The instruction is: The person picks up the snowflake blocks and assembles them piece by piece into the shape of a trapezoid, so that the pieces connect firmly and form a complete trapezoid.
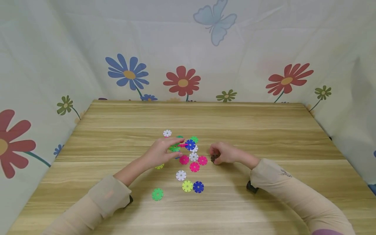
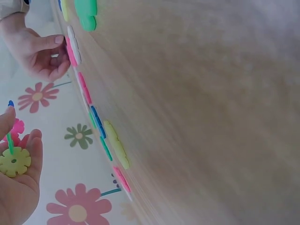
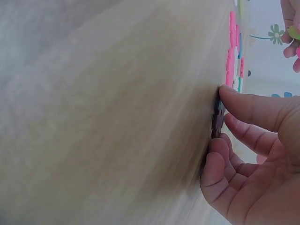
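My left hand [image 1: 163, 150] grips a small cluster of joined notched plastic discs above the table. In the left wrist view the cluster shows a yellow disc [image 2: 15, 161], a green disc edge-on [image 2: 10, 143] and a pink disc [image 2: 18, 126]; a blue disc [image 1: 190, 145] sits at its right end in the head view. To the right, my right hand [image 1: 226, 152] pinches a dark disc [image 3: 218, 115] at the tabletop, thumb on one edge and fingers on the other. The fingers partly hide this disc.
Loose discs lie on the wooden table [image 1: 117, 130] between and in front of the hands: pink [image 1: 194, 167], white [image 1: 180, 175], yellow [image 1: 187, 186], blue [image 1: 198, 187] and green [image 1: 157, 194]. A white disc [image 1: 167, 133] lies beyond the left hand. Flower-printed cloth [image 1: 235, 65] surrounds the table.
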The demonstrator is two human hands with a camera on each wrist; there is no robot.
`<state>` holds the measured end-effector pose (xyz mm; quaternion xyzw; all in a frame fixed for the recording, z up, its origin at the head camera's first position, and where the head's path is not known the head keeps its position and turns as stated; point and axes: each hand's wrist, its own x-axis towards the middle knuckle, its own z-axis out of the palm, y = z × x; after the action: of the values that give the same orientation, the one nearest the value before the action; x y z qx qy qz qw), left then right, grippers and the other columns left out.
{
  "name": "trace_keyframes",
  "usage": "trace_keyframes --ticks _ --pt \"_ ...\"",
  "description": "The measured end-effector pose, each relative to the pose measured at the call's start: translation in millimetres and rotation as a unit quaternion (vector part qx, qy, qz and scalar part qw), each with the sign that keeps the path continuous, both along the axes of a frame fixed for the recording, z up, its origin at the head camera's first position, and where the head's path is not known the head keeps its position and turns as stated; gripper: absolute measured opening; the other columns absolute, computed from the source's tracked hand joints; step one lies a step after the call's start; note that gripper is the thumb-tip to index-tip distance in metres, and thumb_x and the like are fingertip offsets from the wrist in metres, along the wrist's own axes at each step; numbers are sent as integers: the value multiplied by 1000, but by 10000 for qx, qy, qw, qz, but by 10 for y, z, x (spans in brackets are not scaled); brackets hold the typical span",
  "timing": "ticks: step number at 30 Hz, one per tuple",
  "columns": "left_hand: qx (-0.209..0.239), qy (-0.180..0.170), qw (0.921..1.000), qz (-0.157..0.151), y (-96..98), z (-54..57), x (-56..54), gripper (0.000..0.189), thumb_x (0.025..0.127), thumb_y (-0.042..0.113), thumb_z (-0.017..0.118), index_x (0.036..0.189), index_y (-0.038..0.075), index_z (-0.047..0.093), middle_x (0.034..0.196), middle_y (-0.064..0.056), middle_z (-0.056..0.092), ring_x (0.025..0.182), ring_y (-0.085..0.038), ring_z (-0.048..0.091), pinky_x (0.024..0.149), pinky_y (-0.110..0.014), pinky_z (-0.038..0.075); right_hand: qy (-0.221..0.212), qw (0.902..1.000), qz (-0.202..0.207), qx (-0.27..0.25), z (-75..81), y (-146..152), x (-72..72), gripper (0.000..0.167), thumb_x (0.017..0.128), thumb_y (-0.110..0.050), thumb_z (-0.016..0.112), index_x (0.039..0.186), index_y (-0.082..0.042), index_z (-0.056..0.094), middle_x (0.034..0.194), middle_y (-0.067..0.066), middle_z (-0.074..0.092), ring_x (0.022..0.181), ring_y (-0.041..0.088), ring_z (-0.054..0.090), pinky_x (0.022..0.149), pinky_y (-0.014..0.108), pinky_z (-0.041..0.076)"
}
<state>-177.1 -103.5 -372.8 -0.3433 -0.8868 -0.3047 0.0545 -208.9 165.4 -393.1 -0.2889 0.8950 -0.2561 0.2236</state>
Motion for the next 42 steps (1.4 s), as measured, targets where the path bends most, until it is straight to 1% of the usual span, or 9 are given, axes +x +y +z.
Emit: trace_keyframes --ticks 6,13,18,22,25,29,35,38,42 --pt "10 4 10000 -23 3 8 3 47 76 21 69 118 3 56 114 -11 60 106 -25 56 89 -36 45 -46 9999 -88 -36 21 2 15 23 69 -2 70 88 -4 56 74 4 52 71 14 45 62 23 37" --pt "-16 -84 10000 -22 4 10 1 47 77 22 68 118 4 55 114 -10 60 106 -24 56 89 -34 46 115 9997 -176 -82 17 9 31 21 69 -4 72 85 -5 58 75 3 54 72 14 46 64 23 37" --pt "-63 -90 9999 -25 2 10 1 47 77 22 68 119 4 55 115 -11 60 107 -24 56 88 -35 46 216 9994 -170 -190 16 21 47 22 68 -3 71 86 -5 58 75 3 55 72 14 48 65 24 38" --pt "-95 -74 9999 -22 1 5 0 47 77 22 67 119 4 55 115 -10 60 107 -24 55 89 -34 46 156 9991 -230 -334 7 45 60 22 69 -1 69 88 -4 58 76 4 57 71 13 48 64 24 39" --pt "-93 -61 9999 -29 0 2 1 47 77 23 68 119 5 55 115 -10 60 107 -24 55 89 -34 46 -77 9977 -326 -593 -5 63 69 21 72 3 65 90 -2 57 75 6 56 65 12 50 58 22 43" --pt "-103 -94 9999 -35 3 2 14 48 77 23 67 119 5 55 115 -10 60 107 -24 55 89 -34 46 -381 9925 -389 -1097 10 76 74 21 73 8 59 93 2 56 72 9 54 57 11 49 50 20 44" --pt "-82 -144 9999 -37 13 0 22 47 77 22 68 119 5 55 116 -9 59 106 -23 56 85 -31 48 -346 9860 -503 -1554 124 76 90 22 75 8 57 97 3 57 80 13 57 69 13 51 59 23 48" --pt "-58 -130 9999 -68 18 -7 19 47 76 22 68 118 6 56 116 -9 59 105 -22 56 81 -28 49 -430 9793 -624 -1877 196 59 114 22 78 8 55 99 5 57 84 16 59 70 16 56 60 24 50" --pt "-66 -85 9999 -85 30 -6 19 46 76 23 68 117 7 57 116 -7 60 106 -21 56 85 -29 48 -419 9693 -731 -2310 267 21 140 21 80 8 54 101 8 56 88 20 60 70 22 59 60 28 52"
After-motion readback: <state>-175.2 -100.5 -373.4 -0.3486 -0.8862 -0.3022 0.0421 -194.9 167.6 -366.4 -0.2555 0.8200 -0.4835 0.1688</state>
